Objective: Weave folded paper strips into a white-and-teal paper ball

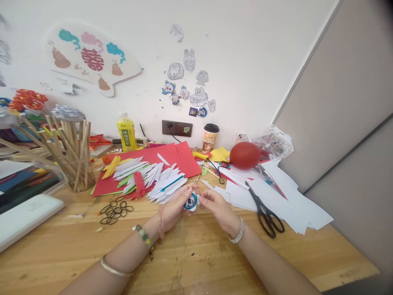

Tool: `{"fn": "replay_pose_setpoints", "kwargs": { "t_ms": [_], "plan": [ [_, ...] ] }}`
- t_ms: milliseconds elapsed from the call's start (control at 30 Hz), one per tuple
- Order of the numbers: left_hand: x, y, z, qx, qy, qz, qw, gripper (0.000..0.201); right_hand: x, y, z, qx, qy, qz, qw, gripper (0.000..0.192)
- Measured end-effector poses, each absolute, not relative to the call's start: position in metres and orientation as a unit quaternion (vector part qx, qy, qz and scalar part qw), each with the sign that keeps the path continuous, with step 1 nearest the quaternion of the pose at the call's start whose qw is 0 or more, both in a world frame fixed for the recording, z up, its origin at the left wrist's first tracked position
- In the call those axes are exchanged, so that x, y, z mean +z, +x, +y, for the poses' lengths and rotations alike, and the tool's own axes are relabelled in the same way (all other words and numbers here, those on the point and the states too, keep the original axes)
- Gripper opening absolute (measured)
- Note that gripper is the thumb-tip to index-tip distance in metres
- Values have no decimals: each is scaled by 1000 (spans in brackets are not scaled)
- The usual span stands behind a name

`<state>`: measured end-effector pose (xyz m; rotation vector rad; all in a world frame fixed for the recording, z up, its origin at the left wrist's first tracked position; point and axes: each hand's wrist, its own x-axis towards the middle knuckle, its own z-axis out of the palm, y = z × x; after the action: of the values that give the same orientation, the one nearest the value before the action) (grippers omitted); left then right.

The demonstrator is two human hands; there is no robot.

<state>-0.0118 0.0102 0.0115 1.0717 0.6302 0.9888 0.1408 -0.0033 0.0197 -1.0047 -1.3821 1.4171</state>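
The paper piece [191, 202] sits between the left hand [175, 209] and right hand [217, 207] above the table [190, 262]. Scissors [264, 211] lie at three o'clock of it, rubber bands [116, 209] at nine, folded strips [153, 180] at eleven, a balloon [245, 155] at one, a stick holder [75, 153] at ten.

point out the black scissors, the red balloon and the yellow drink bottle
black-handled scissors [263, 207]: head view, on the pivot where the blades meet.
round red balloon [245, 155]: head view, middle of its skin.
yellow plastic drink bottle [126, 133]: head view, on its label.
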Motion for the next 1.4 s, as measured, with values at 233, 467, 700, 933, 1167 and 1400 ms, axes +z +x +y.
{"fn": "replay_pose_setpoints", "kwargs": {
  "t_ms": [233,467,700,933,1167,1400],
  "plan": [
    [16,-11,8,430,506,341,666,35,15,142,-1,500,-427,-601,455,26],
    [16,-8,7,433,527,366,633,38,15,143,0,429,-468,-641,432,26],
    [17,-9,5,428,544,376,616,35,19,142,-2,444,-476,-628,426,26],
    [16,-8,6,422,554,377,611,35,20,144,-2,427,-477,-637,430,23],
    [11,-9,9,419,598,382,567,31,17,145,-1,364,-498,-667,418,20],
    [18,-8,5,405,598,388,573,30,19,145,-2,343,-483,-684,425,17]
  ]
}}
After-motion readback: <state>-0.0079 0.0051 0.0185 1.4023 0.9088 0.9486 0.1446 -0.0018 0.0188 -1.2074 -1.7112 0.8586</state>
